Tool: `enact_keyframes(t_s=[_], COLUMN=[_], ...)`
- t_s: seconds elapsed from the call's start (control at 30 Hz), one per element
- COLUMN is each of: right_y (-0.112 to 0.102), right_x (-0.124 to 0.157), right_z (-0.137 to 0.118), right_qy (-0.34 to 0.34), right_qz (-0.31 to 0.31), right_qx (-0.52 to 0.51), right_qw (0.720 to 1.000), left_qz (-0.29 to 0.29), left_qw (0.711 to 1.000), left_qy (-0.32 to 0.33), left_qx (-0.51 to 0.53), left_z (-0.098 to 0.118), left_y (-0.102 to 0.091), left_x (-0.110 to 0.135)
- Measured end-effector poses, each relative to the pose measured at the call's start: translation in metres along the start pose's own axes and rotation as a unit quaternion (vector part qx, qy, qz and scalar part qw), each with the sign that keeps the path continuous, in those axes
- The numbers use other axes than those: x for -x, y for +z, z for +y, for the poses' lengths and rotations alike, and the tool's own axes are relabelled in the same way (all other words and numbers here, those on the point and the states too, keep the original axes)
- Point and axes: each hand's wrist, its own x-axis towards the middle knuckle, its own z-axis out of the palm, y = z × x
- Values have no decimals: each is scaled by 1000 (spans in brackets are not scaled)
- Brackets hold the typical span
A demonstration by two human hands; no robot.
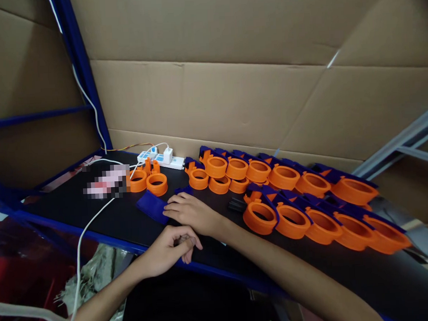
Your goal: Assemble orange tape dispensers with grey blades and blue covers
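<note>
My right hand (pixel 191 212) reaches across in front of me, palm down with its fingers stretched out. Its fingertips touch the right edge of a flat dark blue plastic piece (pixel 150 207) on the black tabletop. Closer to the table's front edge, my left hand (pixel 175 247) is curled, the thumb lying across the bent fingers; I see nothing in it. The wrists are close together. Another small dark blue piece (pixel 183 190) lies just beyond my right hand, partly covered by it. Two orange rings with upright tabs, one of them an orange ring (pixel 157 184), stand behind the flat piece.
Rows of orange rings with dark blue parts (pixel 291 218) fill the table's right side, some stacked. A black object (pixel 236 204) lies beside them. A white power strip (pixel 160 159) with plugs stands at the back. A white cable (pixel 78 251) hangs over the left front edge. Cardboard walls enclose the table.
</note>
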Motion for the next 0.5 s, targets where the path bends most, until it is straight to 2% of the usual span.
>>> enact_keyframes(t_s=[0.1,0.2,0.37,0.5], right_y=[3,2,-5,-4], right_x=[1,6,28,42], right_z=[1,5,29,46], right_qy=[-3,24,148,221], right_qz=[12,34,60,80], right_qx=[-3,-28,-103,-107], right_qw=[1000,999,982,966], left_qz=[3,2,0,1], left_qw=[1000,1000,1000,1000], left_qy=[-5,-8,-5,-9], left_qx=[3,4,9,15], left_z=[1,2,3,0], left_y=[0,1,1,1], left_x=[-1,0,0,-2])
